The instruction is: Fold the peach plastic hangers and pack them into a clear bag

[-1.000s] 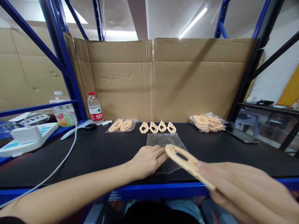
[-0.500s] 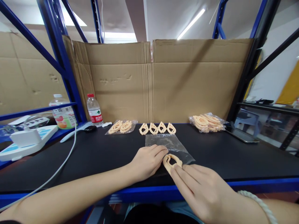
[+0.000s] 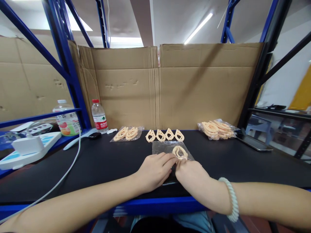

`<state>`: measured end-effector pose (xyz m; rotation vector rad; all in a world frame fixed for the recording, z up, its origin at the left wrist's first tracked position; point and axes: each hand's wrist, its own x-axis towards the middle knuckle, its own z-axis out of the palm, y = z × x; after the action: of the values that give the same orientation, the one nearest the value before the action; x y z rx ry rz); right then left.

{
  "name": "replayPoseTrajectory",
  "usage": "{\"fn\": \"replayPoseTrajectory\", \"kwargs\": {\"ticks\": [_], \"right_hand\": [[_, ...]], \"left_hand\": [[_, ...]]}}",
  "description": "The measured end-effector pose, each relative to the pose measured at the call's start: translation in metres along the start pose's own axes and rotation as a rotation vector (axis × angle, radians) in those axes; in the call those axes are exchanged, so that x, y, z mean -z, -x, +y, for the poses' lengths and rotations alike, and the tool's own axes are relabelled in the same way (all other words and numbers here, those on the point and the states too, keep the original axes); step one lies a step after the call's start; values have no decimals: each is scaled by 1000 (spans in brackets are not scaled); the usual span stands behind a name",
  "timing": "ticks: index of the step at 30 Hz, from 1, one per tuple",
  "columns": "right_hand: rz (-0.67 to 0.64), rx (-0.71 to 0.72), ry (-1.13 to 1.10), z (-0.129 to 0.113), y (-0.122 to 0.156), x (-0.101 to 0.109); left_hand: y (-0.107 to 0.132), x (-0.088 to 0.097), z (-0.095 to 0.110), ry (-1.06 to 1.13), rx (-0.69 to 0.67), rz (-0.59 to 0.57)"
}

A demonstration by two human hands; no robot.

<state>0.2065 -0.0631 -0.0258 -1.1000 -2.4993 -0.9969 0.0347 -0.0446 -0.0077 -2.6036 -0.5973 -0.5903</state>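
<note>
A clear plastic bag (image 3: 161, 147) lies flat on the black tabletop in front of me. My left hand (image 3: 157, 170) is closed on the bag's near edge, its fingertips pressed together there. In my right hand (image 3: 190, 173) is the near end of a beige teardrop-shaped loop piece (image 3: 179, 151). The far part of that piece lies within the bag's outline, apparently under the film. My right fingers are bent down and partly hidden behind the hand. Both hands nearly touch. Just beyond the bag, several matching beige loop pieces (image 3: 160, 135) stand in a row.
A bag of beige pieces (image 3: 128, 133) lies at the back left, a fuller bag (image 3: 218, 129) at the back right. A phone (image 3: 254, 143) rests right of it. A red-capped bottle (image 3: 99, 117), white cable (image 3: 70, 165) and power strip (image 3: 47, 145) are at left. Cardboard (image 3: 206, 87) walls the back.
My right hand has moved forward and left, carrying the beige loop piece from the bag's near edge to within the bag. My left hand stays at the bag's edge.
</note>
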Motion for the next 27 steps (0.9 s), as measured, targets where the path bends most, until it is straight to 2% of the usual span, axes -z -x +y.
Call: {"fn": "replayPoseTrajectory", "kwargs": {"ticks": [3,9,13,17,23,27], "right_hand": [[-83,-45,65,5,2,1],[-36,56,132,0,26,24],[-87,50,117,-1,36,21],[-102,38,100,0,35,16],[-280,30,18,2,29,27],[-330,19,7,5,24,27]], "left_hand": [[0,1,0,-14,1,-5],[-1,0,0,-6,2,-8],[-1,-1,-1,-2,-2,-7],[0,-1,-1,3,-12,-15],[-1,0,-1,3,-7,-35],[-1,0,-2,11,-14,-44]]}}
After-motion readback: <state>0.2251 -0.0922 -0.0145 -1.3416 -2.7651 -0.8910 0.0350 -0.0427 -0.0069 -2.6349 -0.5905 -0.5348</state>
